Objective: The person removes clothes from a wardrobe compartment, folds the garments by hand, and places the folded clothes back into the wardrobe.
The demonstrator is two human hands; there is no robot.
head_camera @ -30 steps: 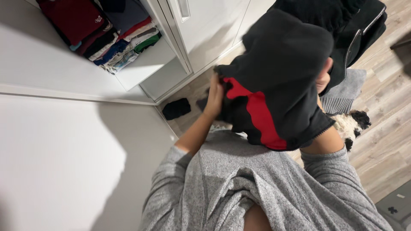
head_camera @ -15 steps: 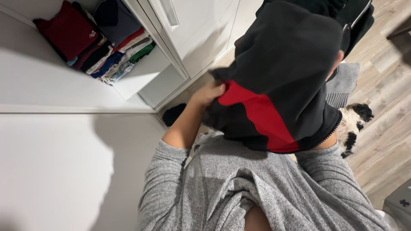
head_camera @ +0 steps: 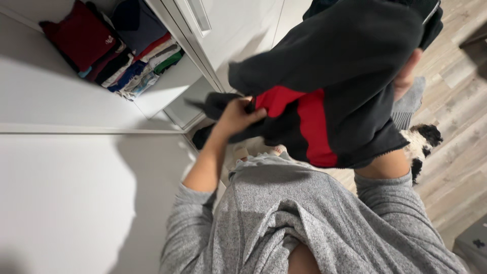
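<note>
I hold a black garment with a red panel [head_camera: 335, 76] in front of my chest. My left hand [head_camera: 238, 114] grips its lower left part beside the red panel, where a black sleeve end sticks out to the left. At the garment's right edge my right hand [head_camera: 406, 76] is mostly hidden behind the cloth, with only part of it showing. I wear a grey knit top [head_camera: 314, 218] with the sleeves pushed up.
An open white wardrobe [head_camera: 167, 86] at the upper left holds a stack of folded clothes [head_camera: 116, 56]. On the wooden floor [head_camera: 456, 152] lie a dark item [head_camera: 203, 136], a grey knit piece [head_camera: 408, 109] and a black-and-white fluffy thing [head_camera: 421, 144].
The garment has swung from hanging upright to lying more sideways, spread left. My left hand moved slightly left and down with the cloth; my right hand stayed at the right edge.
</note>
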